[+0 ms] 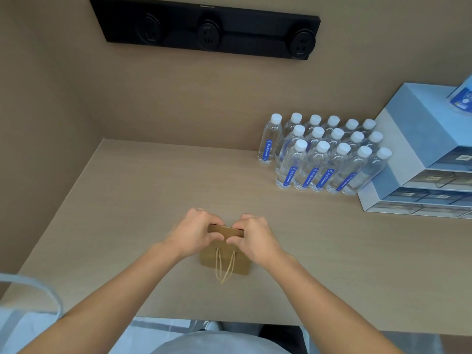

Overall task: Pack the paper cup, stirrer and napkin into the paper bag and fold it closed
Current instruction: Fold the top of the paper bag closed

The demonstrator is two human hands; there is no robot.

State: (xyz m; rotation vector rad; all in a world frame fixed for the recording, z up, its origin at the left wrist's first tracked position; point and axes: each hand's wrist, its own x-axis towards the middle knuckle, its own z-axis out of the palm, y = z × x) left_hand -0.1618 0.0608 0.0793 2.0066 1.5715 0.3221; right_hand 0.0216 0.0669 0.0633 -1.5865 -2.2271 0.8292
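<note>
A small brown paper bag (238, 264) stands on the table in front of me, its top edge folded over into a flat strip. Its pale cord handles (224, 267) hang down the near face. My left hand (192, 232) pinches the left end of the folded top, and my right hand (255, 237) pinches the right end. The paper cup, the stirrer and the napkin are not visible; the bag's inside is hidden.
Several clear water bottles (321, 157) with white caps stand in rows at the back right. A pale blue drawer unit (408, 139) sits to their right. A black socket strip (204, 29) is on the wall. The wooden table (127, 200) is walled at the left.
</note>
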